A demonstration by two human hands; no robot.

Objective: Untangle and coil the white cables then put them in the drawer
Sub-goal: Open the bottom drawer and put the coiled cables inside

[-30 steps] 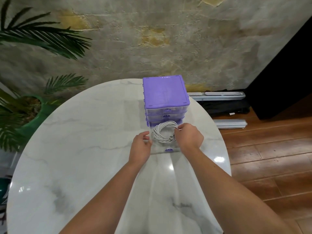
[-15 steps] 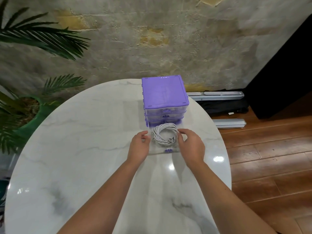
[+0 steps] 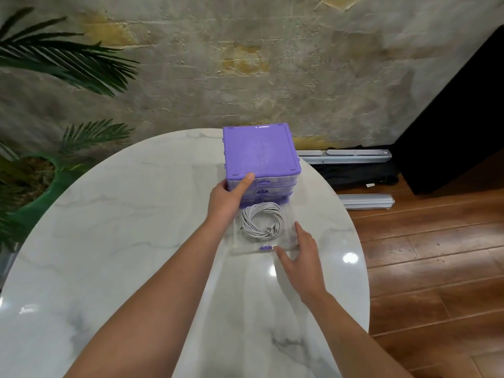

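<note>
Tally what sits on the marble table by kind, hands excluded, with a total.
Purple-topped clear plastic drawer unit: 1
Pulled-out clear bottom drawer: 1
Coiled bundle of white cable, lying in that drawer: 1
Total: 3

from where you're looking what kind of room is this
Probably a lounge or styled indoor corner rather than a workshop: a round marble-look table stands on a wood plank floor against a rough plastered wall, with a potted palm beside it.
</note>
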